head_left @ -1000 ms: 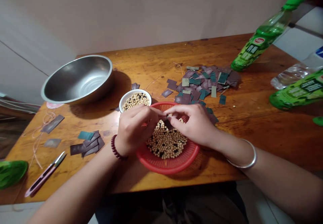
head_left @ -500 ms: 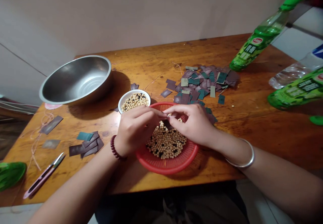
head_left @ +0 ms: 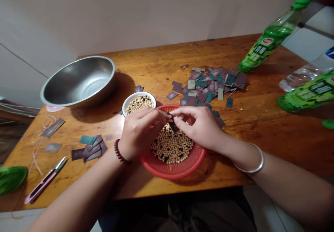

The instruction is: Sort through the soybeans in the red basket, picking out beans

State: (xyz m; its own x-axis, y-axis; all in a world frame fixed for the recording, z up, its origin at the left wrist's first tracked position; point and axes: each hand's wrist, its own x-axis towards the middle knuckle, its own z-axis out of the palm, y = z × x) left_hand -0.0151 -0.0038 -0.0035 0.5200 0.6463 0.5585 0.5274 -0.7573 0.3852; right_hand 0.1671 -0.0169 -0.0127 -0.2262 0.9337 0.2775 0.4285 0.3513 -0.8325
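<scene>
Pinching small dark piece between fingertips, left hand (head_left: 141, 131) and right hand (head_left: 199, 125) nearly meet; dark flat piece (head_left: 174, 126) hangs over round red plastic basket (head_left: 172, 172); pale and black round beads (head_left: 173, 145) inside basket; white round bowl (head_left: 125, 106) of similar beads just beyond left hand; heap of purple and green flat rectangles (head_left: 203, 89) farther off; large silver metal basin (head_left: 78, 82) to left; pink-handled snips (head_left: 45, 180) nearer, on brown wooden table (head_left: 146, 188).
</scene>
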